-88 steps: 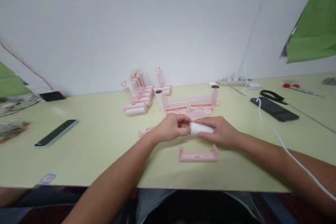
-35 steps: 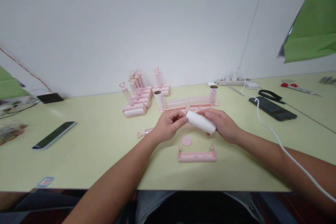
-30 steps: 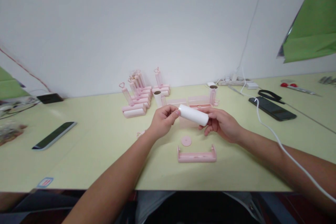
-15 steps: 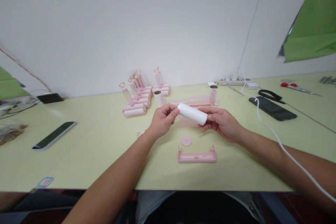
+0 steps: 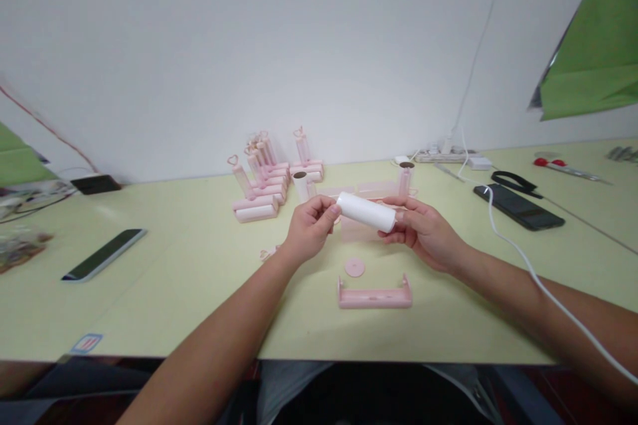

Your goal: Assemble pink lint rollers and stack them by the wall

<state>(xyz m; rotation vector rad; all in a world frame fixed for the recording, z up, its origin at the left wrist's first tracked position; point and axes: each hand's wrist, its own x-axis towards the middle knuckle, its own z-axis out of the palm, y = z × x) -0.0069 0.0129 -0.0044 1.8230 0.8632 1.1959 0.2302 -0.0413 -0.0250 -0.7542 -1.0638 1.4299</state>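
White roll (image 5: 366,212) tilted at frame centre; we judge it light, stiff, smooth, best held by ends; our left hand (image 5: 310,229) pinches left end, our right hand (image 5: 427,234) right end; pink disc (image 5: 354,267) lower centre

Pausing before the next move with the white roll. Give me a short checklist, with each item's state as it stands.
1. White roll held at both ends: ok; left hand at one, right hand at the other.
2. Roll parallel to the pink holder: not ok; it slants in the view, its right end lower in the picture.
3. Pink holder resting on the table, both end walls up: ok.
4. Pink disc lying flat, outside the holder: ok.
5. Roll's ends undamaged: cannot tell; fingers cover them.
6. White cable clear of the right forearm: cannot tell; they cross in view.
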